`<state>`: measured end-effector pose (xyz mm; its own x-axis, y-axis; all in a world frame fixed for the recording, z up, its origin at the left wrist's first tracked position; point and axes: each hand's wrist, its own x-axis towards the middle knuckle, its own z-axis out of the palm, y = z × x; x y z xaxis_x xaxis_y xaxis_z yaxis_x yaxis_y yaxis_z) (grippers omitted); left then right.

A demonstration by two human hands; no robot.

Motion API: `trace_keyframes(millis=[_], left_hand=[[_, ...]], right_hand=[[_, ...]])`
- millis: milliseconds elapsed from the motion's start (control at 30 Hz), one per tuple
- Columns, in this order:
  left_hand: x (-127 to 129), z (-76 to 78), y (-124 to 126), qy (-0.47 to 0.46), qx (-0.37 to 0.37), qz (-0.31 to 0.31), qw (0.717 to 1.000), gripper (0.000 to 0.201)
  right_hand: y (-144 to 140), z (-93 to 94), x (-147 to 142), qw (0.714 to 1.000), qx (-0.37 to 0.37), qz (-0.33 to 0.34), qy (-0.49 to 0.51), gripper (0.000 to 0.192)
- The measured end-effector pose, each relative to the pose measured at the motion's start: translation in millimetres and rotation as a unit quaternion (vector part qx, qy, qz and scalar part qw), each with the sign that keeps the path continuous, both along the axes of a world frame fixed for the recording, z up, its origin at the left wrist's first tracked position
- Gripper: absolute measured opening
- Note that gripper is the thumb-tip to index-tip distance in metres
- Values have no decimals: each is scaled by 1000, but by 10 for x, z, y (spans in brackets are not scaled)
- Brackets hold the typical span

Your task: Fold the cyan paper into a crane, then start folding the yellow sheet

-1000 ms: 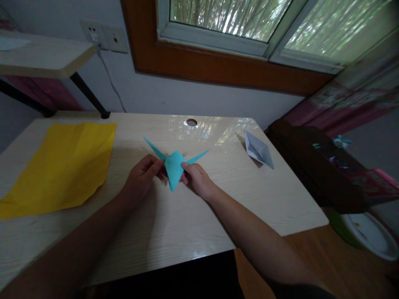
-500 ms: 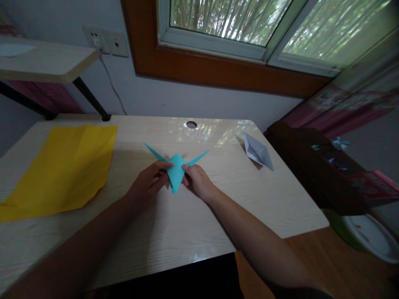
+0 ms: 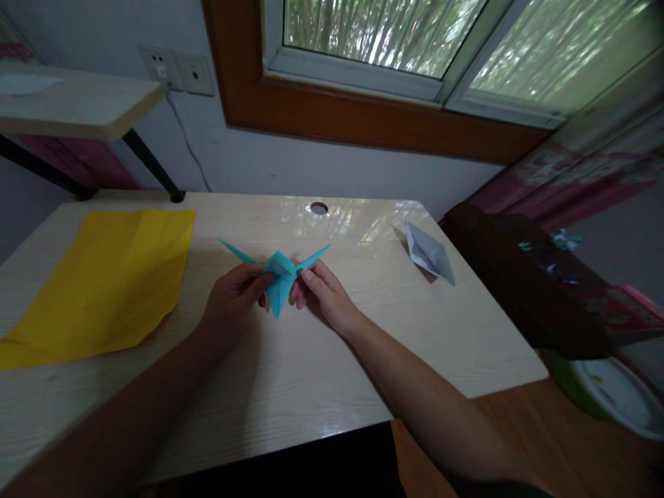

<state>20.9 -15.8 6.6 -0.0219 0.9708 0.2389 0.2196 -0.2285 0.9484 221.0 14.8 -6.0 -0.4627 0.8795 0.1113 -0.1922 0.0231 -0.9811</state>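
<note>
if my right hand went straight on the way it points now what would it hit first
Most likely the turquoise folded paper, just ahead of your right hand; whether they already touch is hard to tell.

Yellow sheet; white folded paper; window

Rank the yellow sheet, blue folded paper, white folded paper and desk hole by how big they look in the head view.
1. Yellow sheet
2. Blue folded paper and white folded paper: too close to rank; blue is wider but thin-tipped
3. Desk hole
</note>
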Motion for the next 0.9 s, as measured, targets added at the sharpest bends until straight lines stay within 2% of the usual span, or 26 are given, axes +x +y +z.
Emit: trace_keyframes(millis=[67, 167, 333, 500, 900], left_hand=[[-9, 17, 4, 5, 1, 18, 1000, 15], [-14, 23, 1, 18, 10, 27, 999, 16], [0, -25, -14, 58, 24, 23, 998, 16], [-17, -69, -11, 81, 43, 15, 996, 20], [-13, -132, -12, 76, 32, 3, 997, 25]], right_hand=[[2, -16, -28, 999, -13, -9, 44, 32], [12, -50, -49, 998, -17, -15, 57, 38], [17, -66, -38, 998, -28, -27, 40, 47], [22, -60, -29, 999, -24, -40, -3, 39], [33, -54, -46, 998, -34, -47, 10, 36]])
